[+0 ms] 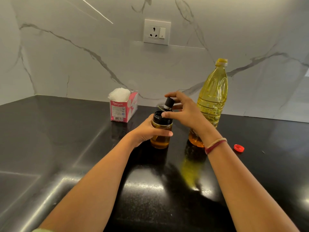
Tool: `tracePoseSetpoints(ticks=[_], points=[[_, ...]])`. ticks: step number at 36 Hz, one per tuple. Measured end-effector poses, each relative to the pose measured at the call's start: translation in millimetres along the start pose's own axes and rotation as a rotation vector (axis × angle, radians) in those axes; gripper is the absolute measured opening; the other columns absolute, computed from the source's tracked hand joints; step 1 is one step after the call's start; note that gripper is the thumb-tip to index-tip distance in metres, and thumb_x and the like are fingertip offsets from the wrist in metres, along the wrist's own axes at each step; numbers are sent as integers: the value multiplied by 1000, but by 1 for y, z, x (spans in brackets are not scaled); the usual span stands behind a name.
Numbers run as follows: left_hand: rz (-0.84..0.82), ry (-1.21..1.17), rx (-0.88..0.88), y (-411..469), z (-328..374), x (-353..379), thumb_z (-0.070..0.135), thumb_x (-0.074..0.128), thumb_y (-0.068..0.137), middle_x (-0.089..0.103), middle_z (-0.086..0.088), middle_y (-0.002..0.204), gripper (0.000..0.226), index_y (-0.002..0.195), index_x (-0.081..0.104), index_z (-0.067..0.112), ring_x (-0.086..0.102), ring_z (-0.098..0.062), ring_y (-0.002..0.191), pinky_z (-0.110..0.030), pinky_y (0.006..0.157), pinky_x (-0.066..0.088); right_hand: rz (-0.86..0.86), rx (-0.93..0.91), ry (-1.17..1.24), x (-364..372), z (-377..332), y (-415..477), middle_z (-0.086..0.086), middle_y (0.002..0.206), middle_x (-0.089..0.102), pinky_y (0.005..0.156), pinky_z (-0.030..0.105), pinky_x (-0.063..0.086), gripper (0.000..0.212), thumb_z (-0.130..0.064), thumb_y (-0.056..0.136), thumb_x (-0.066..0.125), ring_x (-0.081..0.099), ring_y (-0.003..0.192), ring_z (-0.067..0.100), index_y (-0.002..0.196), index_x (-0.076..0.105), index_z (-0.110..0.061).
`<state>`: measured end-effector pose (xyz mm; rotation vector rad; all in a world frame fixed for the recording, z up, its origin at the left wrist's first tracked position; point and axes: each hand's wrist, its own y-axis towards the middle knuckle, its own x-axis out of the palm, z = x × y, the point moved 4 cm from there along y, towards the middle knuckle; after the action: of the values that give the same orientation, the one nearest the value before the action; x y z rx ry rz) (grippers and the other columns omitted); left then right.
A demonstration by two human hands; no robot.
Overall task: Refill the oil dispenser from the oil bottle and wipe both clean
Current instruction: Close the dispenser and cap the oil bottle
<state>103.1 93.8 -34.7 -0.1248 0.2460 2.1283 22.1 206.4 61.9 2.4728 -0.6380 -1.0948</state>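
A small glass oil dispenser [160, 141] with amber oil in its lower part stands on the black counter [66, 139]. My left hand [145, 131] grips its body from the left. My right hand [182, 109] holds the dispenser's black lid and spout [168, 104] at the top, thumb on the lid's near rim, fingers curled over the spout. Just right of it stands the tall plastic oil bottle [212, 97], full of yellow oil and uncapped; my right wrist hides part of its base. Its red cap [238, 148] lies on the counter to the right.
A pink tissue box [123, 108] with white tissues sticking out stands behind and left of the dispenser. A marble wall with a power socket [157, 32] backs the counter. A sink basin edge [25, 178] lies at the lower left.
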Motion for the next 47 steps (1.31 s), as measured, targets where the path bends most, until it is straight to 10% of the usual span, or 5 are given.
tracePoseSetpoints(ticks=[8,40,47], points=[[-45,2,11,1,-1,0,31,89,54,61,1,129,95,137,42,31,59,-13,118,-30,93,49,-79,2,75,7,4,-3,4,125,56,97,44,50,54,-14,81,75,58,114,23,128,50,-25],[-75,65,-15,3,-2,0,23,82,63,64,0,127,83,138,47,25,60,-16,119,-30,96,47,-34,11,54,17,6,1,9,120,61,99,36,49,35,-6,90,62,58,113,20,123,54,-13],[-58,69,5,3,-3,1,34,84,52,70,-3,116,85,130,54,20,64,-19,113,-36,100,48,255,41,-159,30,0,-6,9,117,64,88,26,48,33,-13,92,60,60,109,24,124,54,-12]])
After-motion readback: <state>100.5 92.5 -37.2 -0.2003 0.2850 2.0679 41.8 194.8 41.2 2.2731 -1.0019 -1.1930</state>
